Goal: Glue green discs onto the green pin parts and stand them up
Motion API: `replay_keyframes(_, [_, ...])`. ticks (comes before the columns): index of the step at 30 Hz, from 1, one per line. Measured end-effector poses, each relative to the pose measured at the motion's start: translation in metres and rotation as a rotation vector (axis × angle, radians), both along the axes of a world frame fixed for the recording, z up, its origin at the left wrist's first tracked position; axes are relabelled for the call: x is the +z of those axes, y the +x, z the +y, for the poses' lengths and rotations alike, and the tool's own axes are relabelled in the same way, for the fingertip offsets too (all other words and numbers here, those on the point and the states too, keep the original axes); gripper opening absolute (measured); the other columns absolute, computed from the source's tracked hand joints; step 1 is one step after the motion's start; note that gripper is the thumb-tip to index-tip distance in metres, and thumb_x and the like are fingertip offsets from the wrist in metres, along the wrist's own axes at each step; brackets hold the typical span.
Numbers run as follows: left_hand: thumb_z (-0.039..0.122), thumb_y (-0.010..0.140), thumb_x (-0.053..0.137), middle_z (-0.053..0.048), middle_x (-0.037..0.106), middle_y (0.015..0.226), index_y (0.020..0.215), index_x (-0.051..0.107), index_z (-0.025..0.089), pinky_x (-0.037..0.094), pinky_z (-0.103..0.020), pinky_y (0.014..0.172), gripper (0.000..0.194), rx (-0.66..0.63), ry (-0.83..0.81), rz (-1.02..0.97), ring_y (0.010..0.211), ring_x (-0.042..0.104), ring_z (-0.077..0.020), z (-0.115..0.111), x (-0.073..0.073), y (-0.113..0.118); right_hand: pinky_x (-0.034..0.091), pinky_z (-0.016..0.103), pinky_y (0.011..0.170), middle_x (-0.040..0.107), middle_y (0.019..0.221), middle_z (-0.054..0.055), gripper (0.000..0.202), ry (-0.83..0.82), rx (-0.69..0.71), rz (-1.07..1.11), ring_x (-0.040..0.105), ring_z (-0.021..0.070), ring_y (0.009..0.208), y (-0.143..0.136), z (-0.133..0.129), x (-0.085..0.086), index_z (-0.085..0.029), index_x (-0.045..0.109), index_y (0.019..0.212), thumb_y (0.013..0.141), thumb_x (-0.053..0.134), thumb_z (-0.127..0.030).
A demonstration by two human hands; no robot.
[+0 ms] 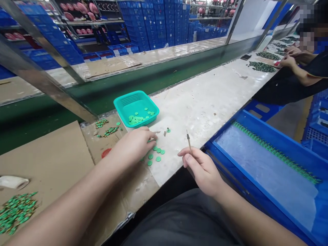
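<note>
My left hand (pixel 140 141) reaches over the white tabletop with bent fingers, thumb and fingertips a little apart. Beside and partly under it lie several flat round green discs (pixel 158 159); no disc is plainly seen in its grasp. Between thumb and fingers of my right hand (pixel 202 165) is a thin pale-handled brush-like tool (pixel 189 141), its dark collar and fine tip pointing up. Just beyond my left hand stands a turquoise basket (pixel 123 111) with green discs inside. One small green piece with a stem (pixel 168 130) sits near it.
Left on the cardboard (pixel 64 153) are piles of small green-and-gold pieces (pixel 17 210), a white cylinder (pixel 14 182) and a red ring (pixel 106 152). A blue bin (pixel 258 160) at right holds rows of green pieces. Another person's hands (pixel 288 59) work farther along the table.
</note>
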State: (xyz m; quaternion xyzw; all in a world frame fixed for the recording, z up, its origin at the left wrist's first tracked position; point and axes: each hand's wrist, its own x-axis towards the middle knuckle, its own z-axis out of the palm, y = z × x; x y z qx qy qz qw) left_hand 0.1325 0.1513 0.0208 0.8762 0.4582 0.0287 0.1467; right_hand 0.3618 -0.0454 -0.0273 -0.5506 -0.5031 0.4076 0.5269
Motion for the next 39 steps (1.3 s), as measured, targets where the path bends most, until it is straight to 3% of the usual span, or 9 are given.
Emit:
replay_keyframes(7, [0.027,0.086,0.068,-0.008,0.082,0.096,0.083,0.078,0.027,0.05,-0.037,0.07,0.011,0.008,-0.044,-0.074,0.082,0.072,-0.0264,-0.01,-0.001,0.01,0.058,0.035,0.076,0.076,0.088,0.003,0.041,0.061,-0.019,-0.087,0.066,0.0186,0.076,0.0,0.004,0.0,-0.023,0.086,0.123,0.126,0.053,-0.047])
replay_keyframes(13, [0.048,0.104,0.063,-0.002,0.088,0.094,0.097,0.085,0.03,0.059,-0.033,0.074,0.03,0.143,-0.16,-0.228,0.08,0.079,-0.0232,-0.084,0.017,-0.044,0.056,0.03,0.061,0.081,0.086,-0.002,0.061,0.039,0.108,-0.082,0.063,0.015,0.059,0.002,-0.001,-0.007,-0.033,0.053,0.184,0.123,0.056,-0.028])
replay_keyframes(16, [0.061,0.108,0.065,-0.002,0.087,0.09,0.098,0.088,0.029,0.061,-0.034,0.07,0.041,0.366,-0.193,-0.42,0.075,0.079,-0.0232,-0.132,-0.007,-0.081,0.061,0.029,0.065,0.086,0.092,0.0,0.048,0.073,0.236,0.015,0.067,0.0139,0.063,-0.001,-0.002,-0.004,-0.037,0.074,0.166,0.124,0.055,-0.025])
replay_keyframes(20, [0.056,0.109,0.073,-0.004,0.082,0.097,0.095,0.091,0.031,0.064,-0.036,0.085,0.034,0.48,0.186,-0.46,0.092,0.08,-0.0234,-0.171,-0.048,-0.108,0.076,0.042,0.092,0.095,0.131,0.011,0.038,0.05,0.493,0.296,0.089,0.0256,0.103,-0.01,0.001,0.016,-0.033,0.089,0.148,0.122,0.065,-0.046])
replay_keyframes(23, [0.046,0.116,0.073,-0.002,0.078,0.098,0.113,0.091,0.031,0.062,-0.036,0.089,0.023,0.436,0.392,-0.422,0.092,0.077,-0.0213,-0.181,-0.057,-0.117,0.079,0.05,0.103,0.094,0.14,0.012,0.037,0.011,0.573,0.361,0.093,0.0331,0.12,-0.023,0.009,0.031,-0.034,0.09,0.145,0.115,0.082,-0.054])
replay_keyframes(26, [0.029,0.117,0.072,-0.003,0.085,0.114,0.128,0.084,0.028,0.06,-0.037,0.099,0.016,0.274,0.443,-0.402,0.104,0.079,-0.0215,-0.183,-0.049,-0.13,0.08,0.039,0.087,0.097,0.11,0.006,0.021,0.111,0.446,0.248,0.094,0.0244,0.095,-0.037,0.022,0.035,-0.036,0.092,0.134,0.121,0.077,-0.04])
replay_keyframes(31, [0.018,0.118,0.067,-0.004,0.091,0.137,0.141,0.08,0.023,0.054,-0.042,0.11,0.027,-0.036,0.469,-0.272,0.123,0.08,-0.0253,-0.188,-0.043,-0.147,0.075,0.034,0.076,0.089,0.089,0.004,0.037,0.253,0.321,-0.025,0.086,0.0196,0.081,-0.06,0.053,0.029,-0.029,0.093,0.125,0.125,0.067,-0.056])
replay_keyframes(35, [0.023,0.12,0.063,-0.008,0.091,0.133,0.142,0.081,0.018,0.053,-0.044,0.105,0.029,-0.015,0.489,-0.257,0.113,0.08,-0.0254,-0.195,-0.049,-0.14,0.076,0.036,0.077,0.089,0.092,0.006,0.051,0.21,0.277,-0.054,0.088,0.0202,0.082,-0.081,0.078,0.031,-0.024,0.091,0.116,0.126,0.06,-0.063])
replay_keyframes(39, [0.022,0.122,0.06,-0.008,0.091,0.132,0.144,0.08,0.015,0.051,-0.046,0.106,0.03,0.017,0.48,-0.319,0.112,0.079,-0.0256,-0.2,-0.057,-0.136,0.074,0.031,0.075,0.084,0.093,0.001,0.025,0.169,0.224,-0.036,0.085,0.0166,0.081,-0.104,0.103,0.035,-0.025,0.081,0.104,0.115,0.084,-0.047])
